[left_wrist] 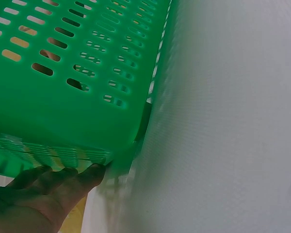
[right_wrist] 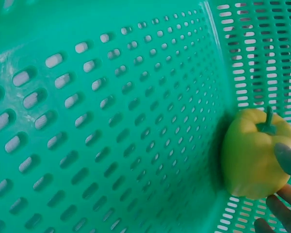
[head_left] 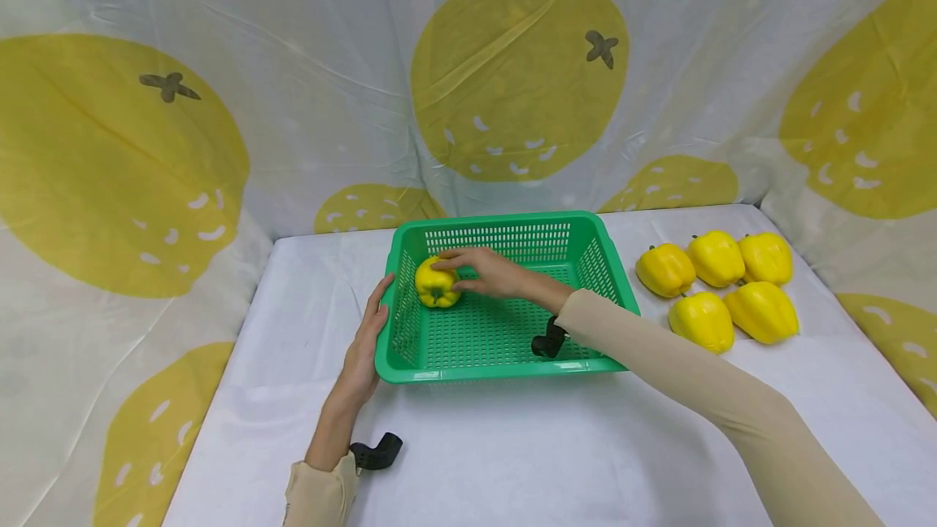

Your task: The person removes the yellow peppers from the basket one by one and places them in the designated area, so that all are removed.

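Note:
A green plastic basket (head_left: 483,374) with slotted walls stands on the table. Inside, at its left end, sits a yellow bell pepper (head_left: 437,283) with a green stem. My right hand (head_left: 492,273) reaches into the basket and holds this pepper, fingers over its top and thumb at its side. In the right wrist view the thumb lies against the pepper (right_wrist: 254,158) near the stem, with fingertips along its other side. My left hand (head_left: 363,348) rests against the outside of the basket's left wall, fingers extended; the left wrist view shows its fingertips on the green wall (left_wrist: 63,116).
Several yellow bell peppers (head_left: 716,259) lie in a group to the right of the basket. White cloth covers the table (head_left: 512,454). Behind it hangs a fabric backdrop (head_left: 351,63) printed with large yellow fruit.

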A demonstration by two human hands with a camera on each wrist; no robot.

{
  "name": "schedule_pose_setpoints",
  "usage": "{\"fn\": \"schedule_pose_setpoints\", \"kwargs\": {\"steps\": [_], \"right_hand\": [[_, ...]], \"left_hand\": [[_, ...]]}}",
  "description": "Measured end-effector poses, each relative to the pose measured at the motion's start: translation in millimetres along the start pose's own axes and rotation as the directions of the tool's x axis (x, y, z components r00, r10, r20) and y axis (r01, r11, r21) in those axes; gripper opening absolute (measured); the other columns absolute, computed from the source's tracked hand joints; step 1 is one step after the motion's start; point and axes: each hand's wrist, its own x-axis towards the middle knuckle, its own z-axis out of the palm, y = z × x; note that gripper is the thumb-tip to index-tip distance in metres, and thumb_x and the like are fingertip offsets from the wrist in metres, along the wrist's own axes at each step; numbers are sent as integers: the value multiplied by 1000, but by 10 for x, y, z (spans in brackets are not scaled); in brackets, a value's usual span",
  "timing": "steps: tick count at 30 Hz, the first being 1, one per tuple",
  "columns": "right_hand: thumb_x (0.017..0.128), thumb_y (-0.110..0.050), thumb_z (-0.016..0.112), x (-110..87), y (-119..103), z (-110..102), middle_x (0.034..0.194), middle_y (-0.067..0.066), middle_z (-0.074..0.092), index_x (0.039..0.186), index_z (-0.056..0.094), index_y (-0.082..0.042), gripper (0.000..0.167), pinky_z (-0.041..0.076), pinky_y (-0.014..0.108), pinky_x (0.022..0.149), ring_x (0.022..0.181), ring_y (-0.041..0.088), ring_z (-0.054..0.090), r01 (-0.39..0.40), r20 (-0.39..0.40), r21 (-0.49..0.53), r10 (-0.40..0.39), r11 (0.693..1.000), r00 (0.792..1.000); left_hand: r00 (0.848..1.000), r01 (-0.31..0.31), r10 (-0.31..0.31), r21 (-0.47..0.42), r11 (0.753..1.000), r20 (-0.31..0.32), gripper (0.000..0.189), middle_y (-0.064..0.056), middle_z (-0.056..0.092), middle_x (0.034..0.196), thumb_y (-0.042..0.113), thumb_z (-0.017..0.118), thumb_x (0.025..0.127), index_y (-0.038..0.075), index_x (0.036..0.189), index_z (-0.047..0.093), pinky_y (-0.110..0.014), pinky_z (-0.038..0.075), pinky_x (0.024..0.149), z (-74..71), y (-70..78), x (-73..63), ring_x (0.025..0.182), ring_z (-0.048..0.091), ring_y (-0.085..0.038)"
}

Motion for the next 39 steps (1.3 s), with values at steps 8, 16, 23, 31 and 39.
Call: {"fn": "schedule_pose_setpoints", "kwargs": {"steps": [8, 16, 23, 31, 39], "right_hand": [[94, -15, 77, 5, 14, 17, 144, 19, 59, 141, 65, -9, 49, 46, 47, 112, 134, 34, 54, 3, -32, -33, -4, 999, 999], [92, -17, 80, -12, -1, 8, 135, 18, 62, 139, 67, -11, 50, 49, 45, 105, 124, 32, 57, 11, -42, -68, -14, 998, 999], [91, -17, 81, -8, -17, 7, 149, 17, 57, 140, 65, -10, 52, 45, 47, 115, 138, 34, 53, 4, -19, -79, -5, 997, 1000], [88, -17, 82, 7, 10, 19, 149, 12, 59, 138, 66, -10, 53, 45, 43, 115, 139, 30, 55, 15, -19, -45, -16, 999, 1000], [86, -24, 83, 5, -6, 28, 136, 9, 69, 133, 71, -13, 50, 52, 40, 107, 128, 26, 65, 47, -57, -116, -54, 992, 997]], "left_hand": [[1000, -5, 6, -9, 1000, 6, 53, 6, -1, 175, 45, 21, 114, 38, 166, 11, -12, 37, 107, -7, -19, 6, 156, 16, -28], [1000, -2, 2, -5, 1000, 8, 52, 12, 0, 174, 47, 21, 114, 42, 165, 12, -12, 34, 110, 1, -11, 2, 157, 14, -25], [1000, -1, 1, -11, 1000, 7, 52, 11, -1, 175, 47, 22, 114, 41, 165, 11, -14, 35, 110, 2, -5, -2, 157, 14, -26], [1000, 0, 0, -13, 1000, 12, 52, 12, -1, 174, 48, 22, 114, 41, 165, 11, -14, 35, 111, 12, 12, -5, 158, 14, -25], [1000, 1, 0, -13, 1000, 13, 52, 13, -1, 174, 47, 22, 114, 42, 165, 11, -15, 34, 111, 10, 8, -7, 157, 15, -25]]}}
